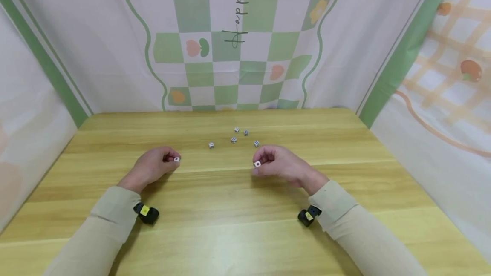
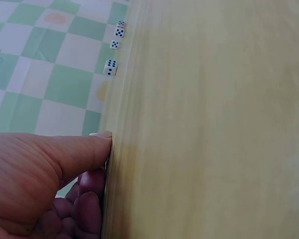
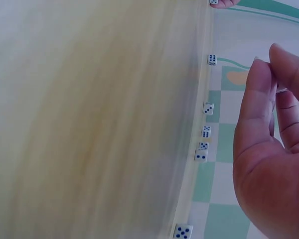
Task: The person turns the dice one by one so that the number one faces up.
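My left hand (image 1: 153, 166) pinches a white die (image 1: 177, 159) between thumb and fingertips at the left of the table. In the left wrist view the left thumb (image 2: 84, 152) hides most of that die. To the right, my right hand (image 1: 281, 166) holds another white die (image 1: 257, 163) by thumb and index finger; one dark spot faces up at the head camera. The right wrist view shows this hand (image 3: 269, 154) with its fingertips together, the die behind them. Just beyond the right hand lies a loose die (image 1: 256, 144).
Several more small white dice with dark pips lie between and beyond the hands: a left one (image 1: 211, 145), a middle one (image 1: 234, 140), and a far pair, one die (image 1: 236, 130) beside another (image 1: 246, 133). The wooden table (image 1: 226, 229) meets a checked cloth (image 1: 226, 71) behind.
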{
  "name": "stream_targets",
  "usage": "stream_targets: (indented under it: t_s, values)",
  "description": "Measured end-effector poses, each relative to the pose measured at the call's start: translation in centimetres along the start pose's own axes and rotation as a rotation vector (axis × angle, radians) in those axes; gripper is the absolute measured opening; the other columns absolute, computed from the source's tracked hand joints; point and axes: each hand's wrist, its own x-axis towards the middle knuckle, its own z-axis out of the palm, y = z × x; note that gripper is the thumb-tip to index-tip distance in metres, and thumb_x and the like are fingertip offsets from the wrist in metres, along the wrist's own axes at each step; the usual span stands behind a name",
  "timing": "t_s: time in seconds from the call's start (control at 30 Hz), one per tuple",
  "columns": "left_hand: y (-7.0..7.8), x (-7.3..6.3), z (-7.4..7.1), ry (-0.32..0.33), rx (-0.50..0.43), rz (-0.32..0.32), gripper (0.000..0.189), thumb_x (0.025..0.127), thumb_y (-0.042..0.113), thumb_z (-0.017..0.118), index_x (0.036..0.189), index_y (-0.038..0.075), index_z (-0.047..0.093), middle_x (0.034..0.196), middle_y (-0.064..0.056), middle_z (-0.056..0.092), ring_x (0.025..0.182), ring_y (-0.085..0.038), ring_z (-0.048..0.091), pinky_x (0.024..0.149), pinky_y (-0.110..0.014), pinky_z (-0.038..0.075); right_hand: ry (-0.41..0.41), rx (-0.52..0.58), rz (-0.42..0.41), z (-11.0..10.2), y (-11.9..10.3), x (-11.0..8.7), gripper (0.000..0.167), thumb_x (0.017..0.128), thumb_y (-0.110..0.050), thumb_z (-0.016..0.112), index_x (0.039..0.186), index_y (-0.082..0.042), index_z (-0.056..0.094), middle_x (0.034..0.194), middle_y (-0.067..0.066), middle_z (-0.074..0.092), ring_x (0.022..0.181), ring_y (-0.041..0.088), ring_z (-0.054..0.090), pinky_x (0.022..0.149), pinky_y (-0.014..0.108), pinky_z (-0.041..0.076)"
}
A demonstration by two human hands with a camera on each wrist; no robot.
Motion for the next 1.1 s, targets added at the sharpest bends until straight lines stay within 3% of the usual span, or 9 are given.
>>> stream_targets:
  t_s: [0.47,0.77,1.1]
  values:
    - [-0.1,-0.2,0.1,-0.015,-0.018,-0.004,0.022,0.103,0.023,0.065,0.12,0.01,0.069,0.111,-0.007,0.066,0.099,-0.024,0.057,0.088,-0.041,0.047,0.038,0.006,0.026,-1.8,0.2,-1.1,0.036,0.088,-0.004,0.08,0.119,0.006,0.063,0.102,0.005,0.067,0.098,0.019,0.062,0.083,0.026,0.054]
    - [-0.4,-0.1,0.0,-0.015,-0.004,0.005,0.022,0.104,0.023,0.063,0.121,0.01,0.069,0.112,-0.008,0.067,0.1,-0.025,0.057,0.088,-0.041,0.047,0.073,0.016,0.061,-3.4,0.8,-1.7,0.034,0.091,-0.006,0.077,0.119,0.005,0.062,0.103,0.007,0.066,0.095,0.019,0.064,0.083,0.028,0.057]
    - [0.0,-0.3,0.0,-0.019,-0.007,0.003,0.024,0.103,0.023,0.065,0.122,0.008,0.069,0.113,-0.008,0.067,0.1,-0.025,0.057,0.087,-0.041,0.048,0.112,0.011,0.07,-5.0,1.0,-2.4,0.04,0.092,-0.007,0.076,0.123,0.011,0.059,0.101,0.006,0.066,0.092,0.016,0.065,0.084,0.031,0.059]
